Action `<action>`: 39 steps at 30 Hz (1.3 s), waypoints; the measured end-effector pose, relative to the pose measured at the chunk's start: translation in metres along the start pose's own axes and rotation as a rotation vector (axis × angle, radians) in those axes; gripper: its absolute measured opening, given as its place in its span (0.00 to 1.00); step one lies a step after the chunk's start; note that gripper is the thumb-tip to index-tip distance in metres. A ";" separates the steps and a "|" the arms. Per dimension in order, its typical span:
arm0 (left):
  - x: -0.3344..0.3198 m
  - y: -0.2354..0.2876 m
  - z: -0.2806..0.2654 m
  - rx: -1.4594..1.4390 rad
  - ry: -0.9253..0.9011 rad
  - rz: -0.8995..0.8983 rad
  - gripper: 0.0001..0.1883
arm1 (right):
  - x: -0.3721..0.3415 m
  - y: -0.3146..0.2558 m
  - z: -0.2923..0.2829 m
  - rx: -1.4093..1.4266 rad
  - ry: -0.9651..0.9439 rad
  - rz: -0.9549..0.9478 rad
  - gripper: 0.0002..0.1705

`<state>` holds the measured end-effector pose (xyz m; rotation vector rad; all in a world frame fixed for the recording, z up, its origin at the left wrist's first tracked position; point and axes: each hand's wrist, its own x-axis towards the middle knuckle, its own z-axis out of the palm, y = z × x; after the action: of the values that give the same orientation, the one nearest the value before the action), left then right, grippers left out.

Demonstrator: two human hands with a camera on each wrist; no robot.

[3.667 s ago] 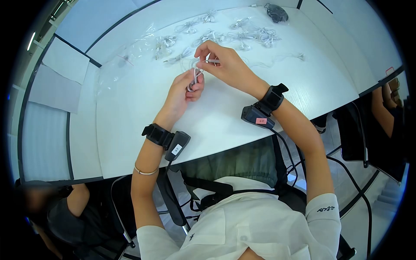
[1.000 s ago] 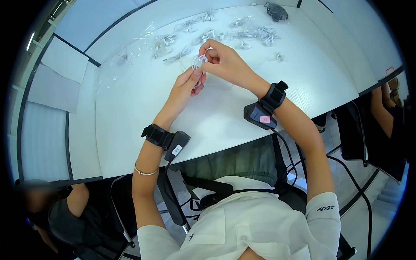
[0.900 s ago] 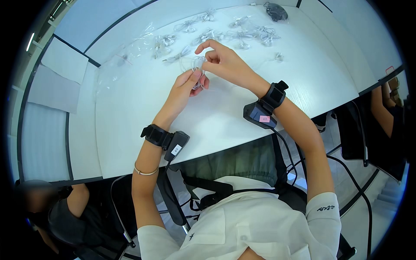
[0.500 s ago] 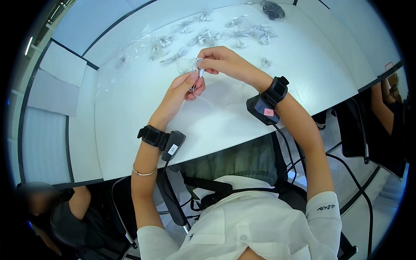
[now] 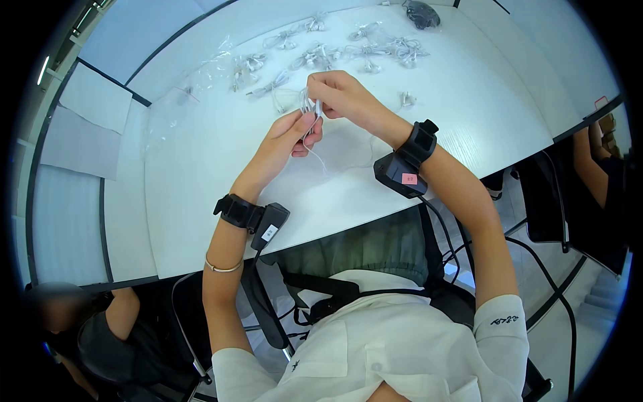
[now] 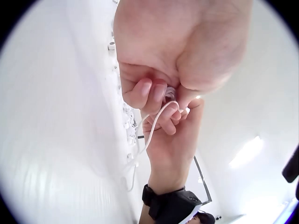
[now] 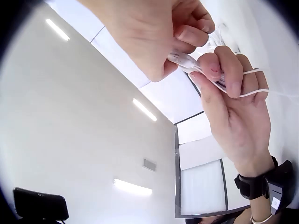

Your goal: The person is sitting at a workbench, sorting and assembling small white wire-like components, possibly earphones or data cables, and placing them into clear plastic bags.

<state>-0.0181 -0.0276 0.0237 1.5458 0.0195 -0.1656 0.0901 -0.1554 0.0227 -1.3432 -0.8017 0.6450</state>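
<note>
White cable (image 5: 305, 106), looped into a bunch, held between both hands above the desk (image 5: 201, 208), left of its middle and well in from near and far edges. Grips the loops with left hand (image 5: 288, 137), fingers curled round and thumb pressed close, hardly any gap left. With right hand (image 5: 340, 92), pinches a pale piece (image 7: 183, 60) of the cable between thumb and bent fingers, just beside the left fingertips; too blurred to say whether plug or sleeve. Lets a thin strand (image 6: 154, 125) hang loose from the left hand towards the desk's near edge. Nearer the far edge, a scatter of coiled pale bundles (image 5: 320, 56); at the far right corner, a dark bundle (image 5: 422, 15); towards the far left corner, crumpled clear plastic (image 5: 221, 55). To the right of the right hand, near but apart, a small white bundle (image 5: 406, 100) on the desk
</note>
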 end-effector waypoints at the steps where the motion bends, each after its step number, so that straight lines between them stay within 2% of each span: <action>1: 0.000 0.000 -0.001 0.001 0.001 0.004 0.15 | 0.000 0.001 0.001 0.011 0.000 -0.017 0.13; 3: 0.001 -0.002 -0.003 -0.027 -0.009 0.002 0.15 | 0.000 0.002 0.003 0.034 0.001 -0.050 0.12; 5: 0.001 -0.005 -0.009 -0.086 -0.025 -0.005 0.15 | -0.002 -0.008 0.000 0.017 -0.083 0.003 0.12; 9: 0.001 -0.010 -0.014 0.118 0.043 0.064 0.14 | -0.003 -0.016 -0.018 0.002 -0.259 0.101 0.13; 12: 0.004 -0.017 -0.014 0.303 0.142 0.157 0.14 | -0.003 -0.014 -0.018 0.057 -0.281 0.175 0.15; 15: 0.004 -0.018 -0.013 0.472 0.194 0.162 0.14 | -0.004 -0.010 -0.009 0.034 -0.177 0.187 0.17; 17: 0.004 -0.019 -0.010 0.636 0.237 0.129 0.14 | -0.002 -0.004 -0.005 -0.144 -0.146 0.127 0.18; 19: 0.004 -0.016 -0.007 0.629 0.231 0.153 0.14 | -0.001 0.001 0.000 -0.262 -0.075 0.038 0.18; 24: 0.007 -0.022 -0.007 0.581 0.257 0.283 0.16 | 0.002 0.010 -0.001 -0.125 -0.091 -0.011 0.17; 29: 0.003 -0.013 -0.005 0.411 0.243 0.237 0.16 | 0.000 0.005 0.002 -0.061 -0.070 0.028 0.15; 35: 0.004 -0.010 -0.012 0.077 0.168 0.144 0.18 | -0.005 -0.009 0.005 0.024 -0.081 0.004 0.16; 39: 0.006 -0.013 -0.014 -0.013 0.167 0.172 0.20 | -0.003 -0.007 0.004 0.008 -0.085 -0.017 0.18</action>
<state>-0.0125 -0.0146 0.0096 1.5372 0.0192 0.0996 0.0845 -0.1568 0.0298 -1.3075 -0.8776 0.6946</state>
